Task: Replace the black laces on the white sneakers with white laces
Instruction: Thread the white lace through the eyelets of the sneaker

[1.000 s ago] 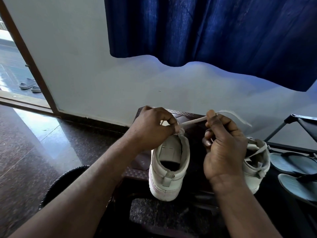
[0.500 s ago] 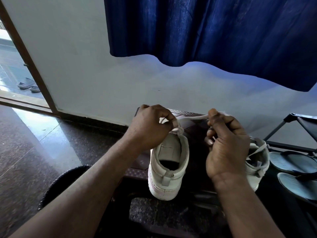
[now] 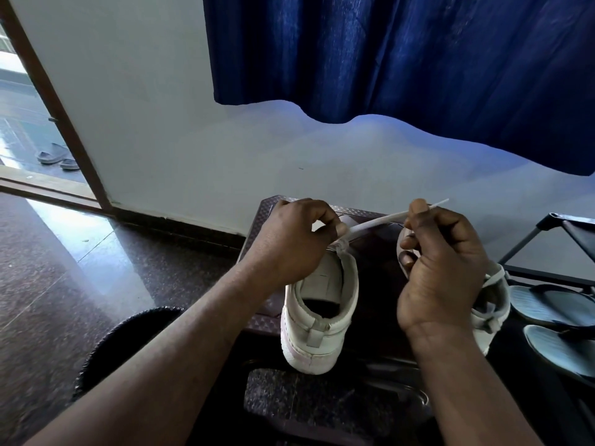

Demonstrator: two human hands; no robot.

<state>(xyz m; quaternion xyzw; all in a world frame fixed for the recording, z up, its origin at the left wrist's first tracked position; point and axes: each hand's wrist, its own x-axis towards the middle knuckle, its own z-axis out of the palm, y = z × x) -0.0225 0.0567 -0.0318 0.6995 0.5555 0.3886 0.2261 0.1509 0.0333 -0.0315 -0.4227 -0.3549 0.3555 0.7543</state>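
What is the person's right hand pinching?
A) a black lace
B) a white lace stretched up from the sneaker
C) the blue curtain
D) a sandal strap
B: the right hand pinches a white lace that runs taut from the top of the sneaker, where the left hand curls its fingers.

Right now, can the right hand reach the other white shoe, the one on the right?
Probably yes. The second sneaker sits right beside the right hand, partly behind it, with nothing between them. But that hand pinches the white lace, so it would likely have to let go first.
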